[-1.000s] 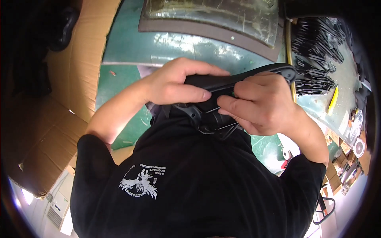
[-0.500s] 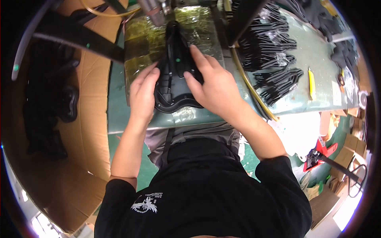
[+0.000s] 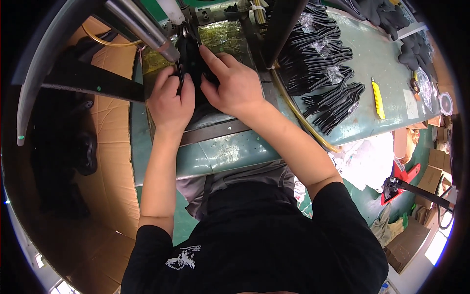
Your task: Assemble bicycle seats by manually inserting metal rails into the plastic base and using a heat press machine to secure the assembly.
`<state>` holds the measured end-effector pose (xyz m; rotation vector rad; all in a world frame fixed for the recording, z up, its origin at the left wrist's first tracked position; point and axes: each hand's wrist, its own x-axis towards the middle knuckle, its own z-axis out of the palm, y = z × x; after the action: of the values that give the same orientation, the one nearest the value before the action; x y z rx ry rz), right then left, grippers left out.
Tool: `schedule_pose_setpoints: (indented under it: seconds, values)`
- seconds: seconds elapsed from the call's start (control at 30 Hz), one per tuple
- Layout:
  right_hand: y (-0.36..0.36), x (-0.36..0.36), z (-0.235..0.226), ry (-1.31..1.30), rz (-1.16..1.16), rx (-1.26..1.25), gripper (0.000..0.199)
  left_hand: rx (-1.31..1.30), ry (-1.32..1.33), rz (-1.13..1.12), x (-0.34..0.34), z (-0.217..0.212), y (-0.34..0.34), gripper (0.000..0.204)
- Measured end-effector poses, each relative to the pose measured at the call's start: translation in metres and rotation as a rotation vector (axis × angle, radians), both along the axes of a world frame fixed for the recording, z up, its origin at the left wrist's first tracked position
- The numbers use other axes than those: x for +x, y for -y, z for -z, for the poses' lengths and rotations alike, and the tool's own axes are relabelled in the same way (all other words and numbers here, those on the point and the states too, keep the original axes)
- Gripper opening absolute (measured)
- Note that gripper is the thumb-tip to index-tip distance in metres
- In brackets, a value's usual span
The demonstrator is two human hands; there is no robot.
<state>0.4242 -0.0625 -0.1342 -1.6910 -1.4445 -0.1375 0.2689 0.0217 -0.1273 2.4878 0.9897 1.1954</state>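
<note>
At the bench (image 3: 215, 154), both your hands on a black part (image 3: 193, 61)

The part is over the yellow-taped plate (image 3: 225, 36), between your hands and pointing away from you: dull black, narrow at its far end, with a thin edge along its left side; your fingers and the dark tone hide much of its surface. Your left hand (image 3: 171, 103) grasps that left edge, fingers curled, thumb pointing forward. Your right hand (image 3: 232, 83) is on the right side, forefinger stretched forward; whether it grips too, the view does not tell. A steel rod (image 3: 142, 27) slants in from the upper left, its tip near the part's far end. Right of the plate lie bunched black strips (image 3: 318, 59) and, farther right, a yellow knife (image 3: 377, 98)
</note>
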Motion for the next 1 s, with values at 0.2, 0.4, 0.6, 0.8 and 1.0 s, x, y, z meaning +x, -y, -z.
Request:
schedule_pose_setpoints:
  seconds: [0.2, 0.4, 0.6, 0.8, 1.0]
  values:
    - [0.003, -0.002, -0.001, -0.093, -0.016, 0.044, 0.078, 0.055, 0.054, 0.005, -0.002, 0.003, 0.002, 0.021]
    - [0.016, 0.0, -0.008, -0.177, -0.041, -0.006, 0.086, -0.037, 0.058, -0.026, -0.006, -0.001, 0.013, 0.043]
    - [0.041, 0.012, -0.025, -0.474, -0.185, -0.138, 0.07, -0.234, 0.004, -0.024, -0.016, -0.011, 0.013, 0.038]
    - [0.096, 0.042, -0.051, -0.092, -0.394, 0.066, 0.072, -1.021, 0.326, 0.248, -0.051, -0.045, 0.049, 0.025]
    - [0.143, 0.082, 0.057, -0.585, -0.424, 0.167, 0.055, -1.396, 0.609, 0.81, -0.038, -0.071, 0.113, 0.032]
